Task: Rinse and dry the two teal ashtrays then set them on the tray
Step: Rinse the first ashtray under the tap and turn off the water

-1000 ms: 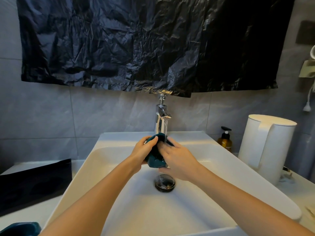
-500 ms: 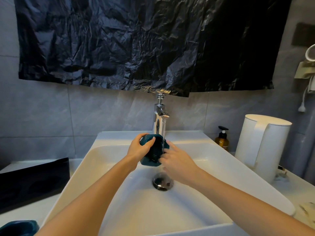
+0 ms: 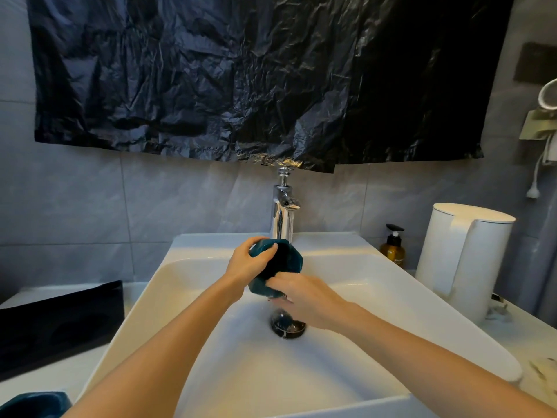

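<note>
A teal ashtray [image 3: 283, 262] is held tilted on edge under the chrome faucet [image 3: 283, 215], over the white sink [image 3: 187, 297]. My left hand [image 3: 248, 265] grips its upper left rim, thumb curled over the edge. My right hand [image 3: 304, 297] holds the lower edge, fingers against the inside. Water runs down to the drain [image 3: 287, 325]. The second teal ashtray [image 3: 33, 404] lies on the counter at the bottom left corner, partly cut off. A black tray [image 3: 57, 324] sits left of the sink.
A white kettle [image 3: 464, 251] stands right of the sink, with an amber pump bottle [image 3: 392, 247] behind the sink's corner. Black plastic sheeting [image 3: 241, 73] covers the wall above the faucet. A crumpled cloth [image 3: 539, 369] lies at the right edge of the counter.
The ashtray has been turned in my hands, its hollow now facing me more. My right hand slid from its right side down to the lower edge.
</note>
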The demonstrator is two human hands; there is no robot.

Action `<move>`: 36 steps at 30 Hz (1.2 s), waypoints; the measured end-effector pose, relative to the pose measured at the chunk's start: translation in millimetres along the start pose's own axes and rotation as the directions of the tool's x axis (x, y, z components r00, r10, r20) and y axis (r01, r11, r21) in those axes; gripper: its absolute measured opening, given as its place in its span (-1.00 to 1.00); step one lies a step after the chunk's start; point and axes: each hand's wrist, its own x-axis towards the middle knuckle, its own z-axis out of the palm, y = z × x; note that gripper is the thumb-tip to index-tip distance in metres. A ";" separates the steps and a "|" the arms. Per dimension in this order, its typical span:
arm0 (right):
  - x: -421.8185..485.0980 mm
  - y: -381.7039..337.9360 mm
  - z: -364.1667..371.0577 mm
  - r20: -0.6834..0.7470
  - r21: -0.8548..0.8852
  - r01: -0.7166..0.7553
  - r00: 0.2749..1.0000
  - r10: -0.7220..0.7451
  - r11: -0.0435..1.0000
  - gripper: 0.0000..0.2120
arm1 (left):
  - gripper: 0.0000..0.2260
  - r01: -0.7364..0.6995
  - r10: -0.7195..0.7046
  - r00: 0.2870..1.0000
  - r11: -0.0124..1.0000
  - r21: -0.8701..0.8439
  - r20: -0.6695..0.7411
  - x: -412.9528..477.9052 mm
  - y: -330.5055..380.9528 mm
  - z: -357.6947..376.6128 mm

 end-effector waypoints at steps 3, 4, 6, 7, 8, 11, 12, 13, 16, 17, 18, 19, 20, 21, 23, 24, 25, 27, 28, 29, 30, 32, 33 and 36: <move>2.9 29.0 2.3 -0.052 -0.390 0.137 0.984 -0.171 0.910 -0.83 | -0.78 0.016 -0.017 1.000 0.999 -0.041 -0.024 0.9 1.1 -1.2; 5.0 30.2 0.1 -0.033 -0.440 0.157 0.981 -0.190 0.884 -0.82 | -0.76 0.026 -0.028 0.999 0.997 -0.067 -0.025 1.1 1.6 -0.6; 9.3 21.4 -2.2 0.031 -0.484 0.152 0.987 -0.157 0.862 -0.88 | -0.65 0.057 -0.063 0.997 0.990 -0.131 -0.040 1.8 1.0 -1.0; 11.3 15.9 -2.5 0.078 -0.489 0.138 0.990 -0.114 0.861 -0.87 | -0.59 0.071 -0.081 0.995 0.984 -0.166 -0.052 1.6 0.2 -1.4; 12.1 11.8 -2.4 0.090 -0.488 0.110 0.993 -0.076 0.866 -0.83 | -0.55 0.080 -0.093 0.994 0.977 -0.196 -0.060 1.1 -1.1 -1.9; 12.6 5.5 -2.8 0.040 -0.482 0.042 0.999 -0.026 0.875 -0.85 | -0.54 0.052 -0.072 0.992 0.982 -0.181 -0.101 -0.5 -7.8 0.8; 10.8 2.3 -2.1 0.023 -0.468 0.045 0.999 -0.039 0.883 -0.87 | -0.57 0.044 -0.065 0.989 0.986 -0.161 -0.129 -0.7 -8.8 1.6; 9.3 1.5 -0.1 -0.020 -0.431 0.074 0.996 -0.091 0.899 -0.87 | -0.60 0.040 -0.063 0.986 0.989 -0.144 -0.156 -0.7 -8.7 1.7; 7.8 9.8 3.5 -0.110 -0.427 0.159 0.968 -0.226 0.890 -0.78 | -0.69 0.035 -0.048 0.985 0.996 -0.081 -0.167 2.8 -8.2 -0.3; 9.7 17.1 3.4 -0.105 -0.465 0.188 0.958 -0.265 0.865 -0.79 | -0.70 0.034 -0.041 0.987 0.998 -0.048 -0.153 2.9 -7.2 -1.1; 10.6 24.8 2.1 -0.092 -0.483 0.216 0.951 -0.295 0.849 -0.82 | -0.70 0.032 -0.035 0.990 0.999 -0.023 -0.139 2.8 -6.7 -1.5; 10.8 30.0 -1.3 -0.063 -0.499 0.233 0.951 -0.303 0.835 -0.84 | -0.69 0.030 -0.032 0.992 0.999 -0.016 -0.125 2.3 -5.8 -1.3; 10.3 32.6 -4.4 -0.048 -0.525 0.231 0.953 -0.299 0.819 -0.85 | -0.69 0.029 -0.033 0.993 0.999 -0.034 -0.112 1.9 -4.2 -1.2; 10.8 32.2 -7.7 -0.037 -0.572 0.219 0.956 -0.291 0.791 -0.84 | -0.69 0.032 -0.039 0.994 0.997 -0.071 -0.102 1.4 -1.2 -1.4; 10.0 23.9 -13.6 -0.020 -0.651 0.189 0.964 -0.266 0.735 -0.85 | -0.66 0.044 -0.059 0.994 0.987 -0.153 -0.095 1.3 4.3 -4.3; 8.7 17.5 -14.2 -0.025 -0.675 0.164 0.969 -0.244 0.719 -0.86 | -0.64 0.045 -0.062 0.994 0.983 -0.180 -0.091 1.8 5.6 -6.4; 7.2 10.4 -15.7 -0.037 -0.691 0.129 0.976 -0.213 0.711 -0.84 | -0.62 0.045 -0.063 0.995 0.978 -0.205 -0.081 1.9 6.1 -8.3; 8.3 1.6 -16.1 -0.064 -0.677 0.080 0.984 -0.167 0.732 -0.81 | -0.62 0.051 -0.071 0.995 0.965 -0.258 -0.068 0.6 6.0 -9.5; 8.8 -1.0 -15.0 -0.077 -0.667 0.058 0.986 -0.146 0.742 -0.80 | -0.63 0.050 -0.074 0.994 0.960 -0.275 -0.076 -0.1 4.8 -8.6; 10.0 -2.4 -12.3 -0.089 -0.665 0.041 0.987 -0.133 0.745 -0.81 | -0.64 0.047 -0.076 0.993 0.956 -0.289 -0.090 -1.4 3.7 -6.9; 11.7 -3.9 -10.5 -0.113 -0.664 0.026 0.984 -0.135 0.747 -0.83 | -0.66 0.044 -0.081 0.991 0.952 -0.302 -0.108 -2.2 2.1 -4.7; 15.6 -3.7 -5.7 -0.149 -0.627 0.014 0.979 -0.138 0.779 -0.84 | -0.69 0.047 -0.098 0.985 0.945 -0.324 -0.144 -4.4 -0.7 -0.3; 16.6 -4.1 -2.0 -0.150 -0.608 0.022 0.978 -0.142 0.794 -0.84 | -0.70 0.044 -0.100 0.981 0.948 -0.314 -0.163 -4.7 -2.0 1.1; 10.7 -3.3 6.1 -0.132 -0.464 0.086 0.977 -0.165 0.882 -0.79 | -0.73 0.021 -0.069 0.977 0.974 -0.227 -0.203 -2.0 -4.3 0.4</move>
